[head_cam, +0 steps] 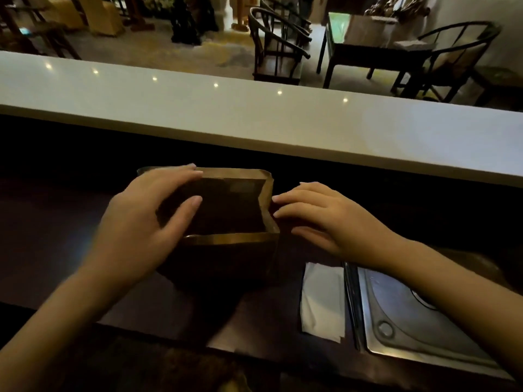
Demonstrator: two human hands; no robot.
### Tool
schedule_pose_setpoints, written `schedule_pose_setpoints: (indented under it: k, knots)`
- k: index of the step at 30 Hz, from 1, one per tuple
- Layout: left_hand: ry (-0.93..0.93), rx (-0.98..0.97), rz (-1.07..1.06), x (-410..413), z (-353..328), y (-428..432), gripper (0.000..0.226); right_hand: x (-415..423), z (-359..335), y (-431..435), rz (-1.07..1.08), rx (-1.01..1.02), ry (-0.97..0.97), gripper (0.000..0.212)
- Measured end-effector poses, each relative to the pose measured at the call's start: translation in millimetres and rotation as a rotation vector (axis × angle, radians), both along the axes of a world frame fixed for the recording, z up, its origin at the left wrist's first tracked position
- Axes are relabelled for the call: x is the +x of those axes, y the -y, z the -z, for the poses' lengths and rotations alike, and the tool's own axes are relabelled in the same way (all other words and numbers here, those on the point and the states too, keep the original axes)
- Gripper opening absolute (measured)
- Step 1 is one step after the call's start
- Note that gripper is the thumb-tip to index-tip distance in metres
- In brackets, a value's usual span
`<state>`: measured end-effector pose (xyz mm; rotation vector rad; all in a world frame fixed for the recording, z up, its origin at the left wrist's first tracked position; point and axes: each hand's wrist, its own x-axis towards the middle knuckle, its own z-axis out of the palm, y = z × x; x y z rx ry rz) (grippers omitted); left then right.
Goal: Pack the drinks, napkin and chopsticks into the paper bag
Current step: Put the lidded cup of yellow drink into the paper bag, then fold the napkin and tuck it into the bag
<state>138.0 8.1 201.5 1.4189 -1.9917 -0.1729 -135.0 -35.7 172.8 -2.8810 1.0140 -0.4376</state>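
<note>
Brown paper bag [226,244] standing up between the two hands, on a dark counter [147,301]. Top of bag wide open, a boxy shape, dark inside, so cannot tell what is in it. Right side wall folded inward in a crease. Front rim catching a bit of light.

Left hand [147,219] on the bag's left side, fingers spread over the open top, thumb reaching across the mouth, holding that edge. Right hand [325,216] flat and loose, fingers open, fingertips touching the creased right wall of the bag, not gripping anything.

White napkin [322,301] lying flat below the right hand, near the bag's right corner. Dark chopsticks [352,301] just beside the napkin, under the right wrist, along the edge of a metal sink [410,335]
</note>
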Motion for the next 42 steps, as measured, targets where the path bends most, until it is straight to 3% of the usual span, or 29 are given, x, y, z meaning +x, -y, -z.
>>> schedule_pose_setpoints:
  k: [2, 4, 7, 10, 12, 16, 21, 26, 30, 33, 35, 39, 42]
  knots:
    - [-0.125, -0.110, 0.129, -29, 3, -24, 0.026, -21, 18, -5, 0.141, 0.116, 0.116, 0.034]
    - [-0.194, -0.025, 0.299, -65, 25, -42, 0.023, -43, 49, -13, 0.339, 0.286, 0.203, 0.033]
    - [-0.199, 0.362, 0.373, -123, 79, -46, 0.024, -66, 111, -34, 0.712, 0.575, 0.163, 0.030]
    - [-0.261, 0.782, 0.180, -162, 149, -15, 0.034, -71, 162, -54, 0.953, 0.786, 0.146, 0.031]
    - [-0.228, 0.943, 0.066, -178, 183, 8, 0.039, -66, 182, -59, 1.032, 0.816, 0.116, 0.037]
    - [-0.084, 1.043, -0.029, -197, 224, 25, 0.050, -51, 198, -61, 1.154, 0.743, 0.109, 0.050]
    - [-0.316, 1.098, -0.209, -215, 233, 27, 0.063, -40, 201, -62, 1.284, 0.644, 0.079, 0.059]
    - [-0.445, 1.166, -0.208, -220, 228, 28, 0.035, -47, 211, -67, 1.233, 0.653, 0.164, 0.060]
    - [-0.747, 1.151, -0.168, -213, 206, 24, 0.029, -58, 207, -61, 1.190, 0.795, 0.617, 0.059]
    - [-1.026, 1.162, -0.109, -204, 178, 23, 0.028, -63, 188, -53, 0.998, 0.920, 0.886, 0.032]
    - [-1.111, 1.104, -0.042, -196, 156, 24, 0.026, -65, 167, -46, 0.860, 0.876, 0.999, 0.014]
    - [-1.234, 0.940, 0.126, -179, 105, 23, 0.022, -62, 110, -27, 0.660, 0.812, 1.139, 0.026]
    - [-1.220, 0.833, 0.218, -164, 67, 21, 0.020, -56, 64, -21, 0.529, 0.795, 1.135, 0.025]
